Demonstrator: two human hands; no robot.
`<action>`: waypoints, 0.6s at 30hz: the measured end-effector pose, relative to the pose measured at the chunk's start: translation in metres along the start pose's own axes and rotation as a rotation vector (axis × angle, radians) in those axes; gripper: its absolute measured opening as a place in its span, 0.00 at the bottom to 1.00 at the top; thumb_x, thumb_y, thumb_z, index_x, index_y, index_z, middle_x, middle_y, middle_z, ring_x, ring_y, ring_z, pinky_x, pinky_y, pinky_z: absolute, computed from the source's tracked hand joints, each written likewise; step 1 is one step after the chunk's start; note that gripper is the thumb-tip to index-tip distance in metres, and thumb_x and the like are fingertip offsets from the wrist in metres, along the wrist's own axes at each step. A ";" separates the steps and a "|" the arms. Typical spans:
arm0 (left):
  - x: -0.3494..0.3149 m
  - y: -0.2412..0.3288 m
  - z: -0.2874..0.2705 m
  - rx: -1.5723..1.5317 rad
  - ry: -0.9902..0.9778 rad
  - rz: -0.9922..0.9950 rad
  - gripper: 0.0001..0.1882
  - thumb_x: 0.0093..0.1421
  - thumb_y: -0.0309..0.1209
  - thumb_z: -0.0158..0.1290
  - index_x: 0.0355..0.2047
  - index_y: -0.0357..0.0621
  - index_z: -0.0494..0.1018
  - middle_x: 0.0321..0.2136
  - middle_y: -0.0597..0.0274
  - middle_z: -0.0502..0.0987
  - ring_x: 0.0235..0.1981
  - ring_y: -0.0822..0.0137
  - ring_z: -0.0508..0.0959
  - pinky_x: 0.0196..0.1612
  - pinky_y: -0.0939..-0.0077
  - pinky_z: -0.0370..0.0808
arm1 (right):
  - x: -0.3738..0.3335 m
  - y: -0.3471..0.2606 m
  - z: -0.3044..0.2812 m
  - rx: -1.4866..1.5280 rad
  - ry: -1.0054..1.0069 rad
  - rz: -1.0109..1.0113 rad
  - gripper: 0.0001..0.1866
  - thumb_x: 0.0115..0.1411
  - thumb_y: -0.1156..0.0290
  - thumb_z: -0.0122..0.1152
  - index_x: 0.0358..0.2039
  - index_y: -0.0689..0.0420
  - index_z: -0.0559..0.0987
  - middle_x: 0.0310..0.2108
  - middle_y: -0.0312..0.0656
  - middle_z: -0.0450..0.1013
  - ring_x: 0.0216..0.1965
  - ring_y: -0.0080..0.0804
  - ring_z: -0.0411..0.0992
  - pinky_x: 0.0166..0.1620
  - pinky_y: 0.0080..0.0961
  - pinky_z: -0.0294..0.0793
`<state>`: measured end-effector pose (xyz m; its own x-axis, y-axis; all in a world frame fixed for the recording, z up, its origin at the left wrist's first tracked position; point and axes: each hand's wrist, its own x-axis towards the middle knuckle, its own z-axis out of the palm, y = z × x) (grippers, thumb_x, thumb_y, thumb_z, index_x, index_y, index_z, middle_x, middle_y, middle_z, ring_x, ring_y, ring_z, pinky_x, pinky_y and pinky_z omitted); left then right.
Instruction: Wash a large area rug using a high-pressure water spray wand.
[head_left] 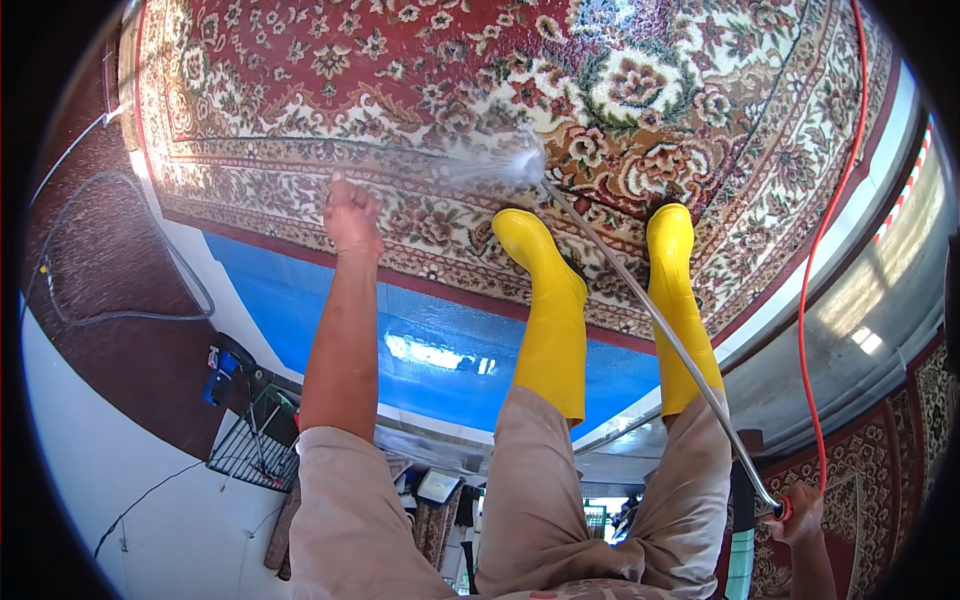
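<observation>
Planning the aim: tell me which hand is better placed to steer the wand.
Right, I'd judge: the right hand already grips the metal wand, while the left hand is apart from it, holding nothing visible.

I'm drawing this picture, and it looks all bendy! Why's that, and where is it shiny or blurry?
In the head view, the wide fisheye lens curves straight edges, like those of the rug, and leaves dark corners; in the same head view, white glare shines on the blue surface, while the spray at the wand's tip looks like a misty white blur.
</observation>
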<state>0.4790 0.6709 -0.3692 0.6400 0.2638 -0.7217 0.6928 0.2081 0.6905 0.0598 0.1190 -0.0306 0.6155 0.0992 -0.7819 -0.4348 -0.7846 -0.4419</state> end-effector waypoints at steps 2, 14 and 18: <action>-0.014 -0.009 -0.019 0.046 0.086 0.011 0.11 0.58 0.33 0.43 0.19 0.49 0.59 0.15 0.71 0.57 0.17 0.73 0.57 0.22 0.76 0.58 | -0.012 0.005 -0.006 -0.028 0.000 0.009 0.34 0.48 0.33 0.51 0.13 0.57 0.65 0.09 0.40 0.57 0.10 0.40 0.62 0.15 0.33 0.60; -0.271 -0.108 -0.123 0.540 0.233 -0.787 0.14 0.62 0.37 0.43 0.33 0.37 0.72 0.22 0.56 0.76 0.19 0.69 0.74 0.20 0.80 0.68 | 0.031 -0.058 -0.011 0.123 0.039 -0.142 0.30 0.45 0.38 0.59 0.16 0.57 0.69 0.13 0.42 0.64 0.15 0.42 0.67 0.19 0.32 0.65; -0.351 -0.120 -0.149 0.771 -0.063 -0.526 0.16 0.62 0.38 0.44 0.38 0.37 0.71 0.23 0.55 0.77 0.21 0.70 0.75 0.24 0.75 0.70 | 0.003 -0.046 -0.027 0.087 0.036 -0.167 0.29 0.46 0.39 0.59 0.17 0.56 0.70 0.12 0.42 0.65 0.15 0.43 0.68 0.20 0.33 0.66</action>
<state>0.1212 0.6940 -0.1911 0.1826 0.2572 -0.9489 0.9134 -0.4016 0.0669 0.0995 0.1386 -0.0002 0.7065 0.2000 -0.6788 -0.3792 -0.7029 -0.6018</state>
